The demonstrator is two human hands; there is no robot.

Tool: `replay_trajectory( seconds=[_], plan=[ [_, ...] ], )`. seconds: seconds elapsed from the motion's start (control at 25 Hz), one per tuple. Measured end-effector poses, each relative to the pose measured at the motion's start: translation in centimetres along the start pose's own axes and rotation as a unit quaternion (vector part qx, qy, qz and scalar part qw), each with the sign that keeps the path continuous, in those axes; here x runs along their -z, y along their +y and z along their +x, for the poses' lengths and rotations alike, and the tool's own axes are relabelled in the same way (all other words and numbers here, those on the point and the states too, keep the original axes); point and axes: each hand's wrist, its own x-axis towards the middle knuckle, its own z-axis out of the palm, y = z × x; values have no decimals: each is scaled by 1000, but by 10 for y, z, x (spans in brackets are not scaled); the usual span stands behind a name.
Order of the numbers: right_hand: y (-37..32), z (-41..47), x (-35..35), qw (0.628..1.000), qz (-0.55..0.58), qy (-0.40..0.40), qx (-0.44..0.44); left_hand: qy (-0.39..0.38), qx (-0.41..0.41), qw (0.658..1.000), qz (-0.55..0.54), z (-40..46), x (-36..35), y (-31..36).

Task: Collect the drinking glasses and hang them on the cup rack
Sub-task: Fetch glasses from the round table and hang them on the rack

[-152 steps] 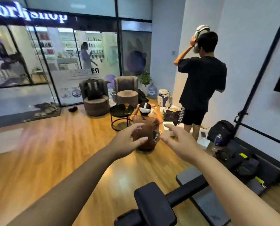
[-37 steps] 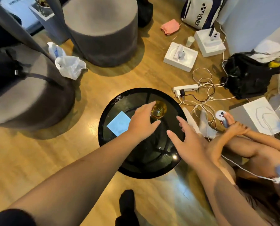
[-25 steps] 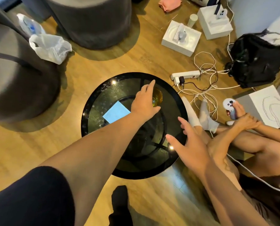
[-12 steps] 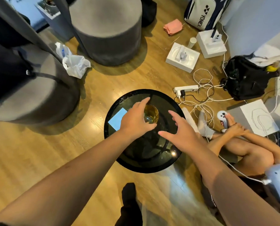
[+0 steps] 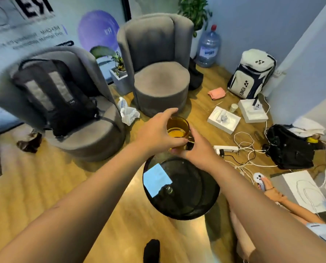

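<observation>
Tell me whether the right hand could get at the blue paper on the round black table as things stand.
Probably not yet: the right hand is busy, holding the amber glass together with the left hand. The blue paper itself lies uncovered on the black table just below, with nothing between.

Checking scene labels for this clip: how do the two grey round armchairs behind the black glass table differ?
The left grey round armchair has a black backpack with grey straps standing on its seat; the right grey round armchair has a bare seat. The left one sits nearer the camera and looks blurred; the right one stands farther back, in front of a green potted plant. Both share grey upholstery, drum-shaped bases and curved backs.
</observation>
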Motion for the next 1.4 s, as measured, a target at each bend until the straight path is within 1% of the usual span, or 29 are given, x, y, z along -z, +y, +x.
replay_trajectory(
  seconds=[0.16,0.32,0.44,0.6,0.8,0.92,1.08,1.2,1.32,1.4],
  plan=[
    [-70,-57,16,996,35,-9,85,59,24,998,-9,-60,69,58],
    [-138,-119,9,981,34,-64,180,109,65,992,-22,-152,131,99],
    [-188,-169,-12,962,58,-117,238,161,104,981,-41,-231,174,114],
    [-237,-220,-51,935,77,-162,307,238,142,957,-91,-332,216,119],
    [-289,-299,-112,894,66,-227,381,348,187,910,-126,-475,239,110],
    [-318,-352,-152,875,67,-265,399,404,228,879,-109,-572,244,112],
    [-345,-461,-215,838,72,-344,416,477,288,827,-78,-732,234,124],
    [-346,-542,-261,816,84,-394,415,505,338,793,-40,-834,220,147],
    [-338,-634,-305,786,75,-451,417,539,387,748,-27,-931,195,181],
    [-331,-693,-330,759,67,-487,427,558,417,717,-17,-991,175,207]
  ],
)
